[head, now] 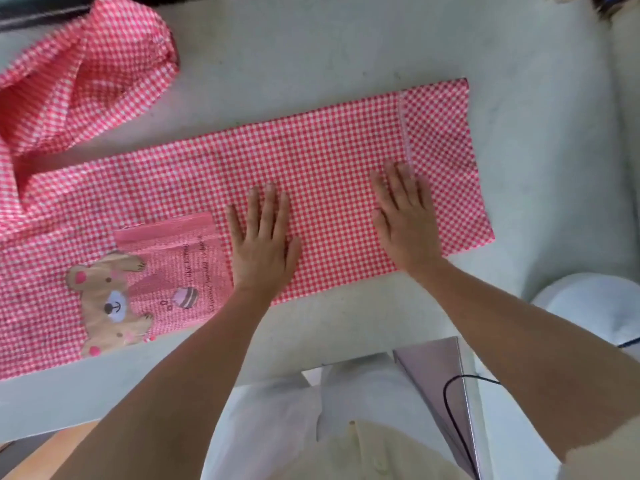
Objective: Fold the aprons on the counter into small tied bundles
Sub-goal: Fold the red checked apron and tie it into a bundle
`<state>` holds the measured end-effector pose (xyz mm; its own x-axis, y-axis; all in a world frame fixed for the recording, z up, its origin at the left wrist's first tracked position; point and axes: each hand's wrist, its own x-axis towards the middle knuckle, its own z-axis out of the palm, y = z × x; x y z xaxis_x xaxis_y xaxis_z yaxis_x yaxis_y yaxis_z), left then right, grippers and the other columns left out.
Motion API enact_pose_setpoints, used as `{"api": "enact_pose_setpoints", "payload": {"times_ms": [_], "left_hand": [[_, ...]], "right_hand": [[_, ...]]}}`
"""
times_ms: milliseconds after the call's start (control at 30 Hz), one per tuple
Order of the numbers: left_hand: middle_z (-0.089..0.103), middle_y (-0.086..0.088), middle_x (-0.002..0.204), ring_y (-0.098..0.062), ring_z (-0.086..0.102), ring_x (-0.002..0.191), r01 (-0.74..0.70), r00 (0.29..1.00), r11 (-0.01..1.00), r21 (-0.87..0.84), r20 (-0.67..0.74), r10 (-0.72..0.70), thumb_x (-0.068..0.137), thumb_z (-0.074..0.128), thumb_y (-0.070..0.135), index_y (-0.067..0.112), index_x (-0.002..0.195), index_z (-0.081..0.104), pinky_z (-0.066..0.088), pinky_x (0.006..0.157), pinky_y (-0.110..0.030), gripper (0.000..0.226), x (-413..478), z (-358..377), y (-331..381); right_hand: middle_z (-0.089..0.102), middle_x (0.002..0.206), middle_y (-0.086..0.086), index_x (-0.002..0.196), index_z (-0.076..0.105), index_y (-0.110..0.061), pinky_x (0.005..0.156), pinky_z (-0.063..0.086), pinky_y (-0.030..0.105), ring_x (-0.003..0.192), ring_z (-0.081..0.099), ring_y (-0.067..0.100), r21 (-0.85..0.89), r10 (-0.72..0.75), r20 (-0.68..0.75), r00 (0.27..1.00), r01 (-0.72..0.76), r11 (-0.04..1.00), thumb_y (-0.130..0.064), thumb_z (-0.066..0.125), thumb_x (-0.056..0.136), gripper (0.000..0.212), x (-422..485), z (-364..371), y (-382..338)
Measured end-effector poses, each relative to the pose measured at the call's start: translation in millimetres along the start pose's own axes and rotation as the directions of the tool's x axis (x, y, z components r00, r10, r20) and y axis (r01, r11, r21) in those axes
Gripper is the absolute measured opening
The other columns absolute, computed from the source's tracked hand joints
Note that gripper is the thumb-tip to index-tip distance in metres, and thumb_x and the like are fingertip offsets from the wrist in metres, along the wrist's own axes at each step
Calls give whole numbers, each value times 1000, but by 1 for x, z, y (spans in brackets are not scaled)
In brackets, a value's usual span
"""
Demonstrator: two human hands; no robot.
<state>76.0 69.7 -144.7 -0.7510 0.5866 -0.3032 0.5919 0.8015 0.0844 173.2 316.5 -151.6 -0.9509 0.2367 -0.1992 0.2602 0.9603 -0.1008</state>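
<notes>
**Apron laid in a long strip, both hands flat on it, no bundle yet**

The red-checked apron lies across the middle of the pale bench, folded into a long band running from lower left to upper right of the frame. Its bear pocket faces up at lower left.

The left hand rests at mid-frame just right of the pocket. The right hand rests nearer the band's right end, fingertips beside a stitched hem line. Both are released: fingers straight, palms pressing the cloth, grasping nothing.

Bunched checked fabric sits at upper left. Whether it is the bib of this apron or a second one cannot be told.

Risks, as judged:
- The near edge at lower left lies at the bench lip. A pull toward the person could drag it over.
- Lifting both palms together may let the layers spring apart.
- Rolling from the right end with the bunched part left loose could skew the bundle.
- No tie strings are visible, so tying may be held up.
</notes>
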Motion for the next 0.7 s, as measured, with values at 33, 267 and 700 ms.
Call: {"api": "enact_pose_setpoints", "payload": {"times_ms": [33,267,700], "left_hand": [[-8,-6,163,-28,-8,150,-1,1000,1000,0,-6,1,99,7,53,16,156,-4,2,118,-59,68,-1,2,3],[-9,-7,163,-28,-9,150,6,1000,1000,-6,-20,-6,99,7,52,16,155,-6,5,117,-60,68,-1,3,43],[0,-12,163,-29,-1,150,188,979,978,-90,-68,-194,100,9,45,12,156,4,3,119,-57,65,-34,4,-26]], "right_hand": [[7,164,9,157,11,-14,120,13,51,151,4,26,10,113,-3,994,-113,994,-41,15,103,60,-6,-1,25],[1,163,12,155,4,-6,123,5,46,151,1,26,148,109,-42,993,-102,984,-42,4,103,64,15,-22,-4],[7,164,8,156,11,-11,122,8,50,151,3,25,32,-1,48,999,0,999,-39,10,103,61,3,-8,25]]}}
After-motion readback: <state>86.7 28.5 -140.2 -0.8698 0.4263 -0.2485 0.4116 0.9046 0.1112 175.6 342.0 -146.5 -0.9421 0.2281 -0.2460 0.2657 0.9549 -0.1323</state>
